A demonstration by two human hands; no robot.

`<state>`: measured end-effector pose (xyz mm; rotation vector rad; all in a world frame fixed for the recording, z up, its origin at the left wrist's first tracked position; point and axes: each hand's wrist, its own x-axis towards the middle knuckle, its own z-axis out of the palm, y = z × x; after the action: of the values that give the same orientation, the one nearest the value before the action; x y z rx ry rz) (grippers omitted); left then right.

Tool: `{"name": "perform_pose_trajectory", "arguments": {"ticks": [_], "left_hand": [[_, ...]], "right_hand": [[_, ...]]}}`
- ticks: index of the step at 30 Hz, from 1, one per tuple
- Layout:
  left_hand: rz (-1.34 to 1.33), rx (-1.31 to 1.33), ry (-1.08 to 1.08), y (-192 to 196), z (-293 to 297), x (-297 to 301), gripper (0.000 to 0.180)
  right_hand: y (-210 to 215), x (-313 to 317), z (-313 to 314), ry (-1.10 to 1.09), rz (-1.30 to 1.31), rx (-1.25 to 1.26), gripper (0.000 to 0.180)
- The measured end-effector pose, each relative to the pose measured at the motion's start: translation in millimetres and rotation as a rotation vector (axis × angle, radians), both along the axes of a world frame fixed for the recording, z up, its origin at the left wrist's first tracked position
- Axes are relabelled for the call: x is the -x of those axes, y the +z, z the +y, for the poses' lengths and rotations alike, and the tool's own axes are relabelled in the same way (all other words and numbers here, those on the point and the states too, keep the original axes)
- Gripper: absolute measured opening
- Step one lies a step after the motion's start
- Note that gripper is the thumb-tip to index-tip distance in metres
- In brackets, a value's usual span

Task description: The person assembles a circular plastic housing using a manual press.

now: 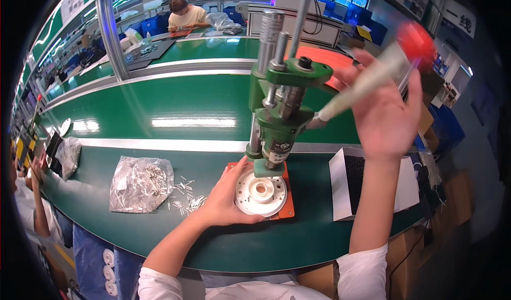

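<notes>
A round white plastic disc (246, 201) with a raised central ring and small holes lies on the orange base plate (287, 210) of a green hand-lever press (282, 114). My left hand (226, 199) grips the disc's left rim, thumb along the near edge and fingers reaching toward the press column. The press head sits just over the disc's far edge. My right hand (386, 116) is raised beside the pale lever (367, 79) with its red knob (417, 42). Its fingers are spread, not wrapped round the lever; both are smeared by motion.
A clear bag of small metal pins (141, 184) lies left of my left arm, with loose pins (189, 201) next to it. Right of the press stands an open white box (340, 185) with dark contents. Across the green bench, another person (186, 15) sits working.
</notes>
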<state>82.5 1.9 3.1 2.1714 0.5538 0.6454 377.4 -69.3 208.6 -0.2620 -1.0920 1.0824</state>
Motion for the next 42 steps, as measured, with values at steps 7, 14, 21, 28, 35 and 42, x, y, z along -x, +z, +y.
{"name": "perform_pose_trajectory", "arguments": {"ticks": [7,14,21,28,35,42], "left_hand": [[-0.031,-0.007,0.0,-0.8,1.9,-0.8,0.144],[-0.009,-0.027,0.016,1.1,3.8,0.1,0.141],[-0.053,0.014,0.004,0.6,1.7,-3.7,0.139],[-0.007,0.007,-0.004,-3.4,2.4,-6.4,0.144],[-0.039,0.078,0.015,0.0,3.0,-8.1,0.142],[-0.038,0.099,-0.05,-0.4,-0.3,-15.3,0.14]], "right_hand": [[-64.1,-27.0,-59.3,-0.2,-0.078,0.066,0.095],[-148.6,22.0,-85.1,-0.694,-0.582,0.385,0.074],[-214.6,87.9,-121.5,-0.876,-0.718,0.46,0.087],[-143.6,68.1,-126.3,-0.938,-0.397,-0.303,0.059],[9.2,28.7,18.2,-1.181,-0.587,-0.226,0.033],[-17.2,-14.8,133.5,-0.685,-0.674,0.186,0.03]]}}
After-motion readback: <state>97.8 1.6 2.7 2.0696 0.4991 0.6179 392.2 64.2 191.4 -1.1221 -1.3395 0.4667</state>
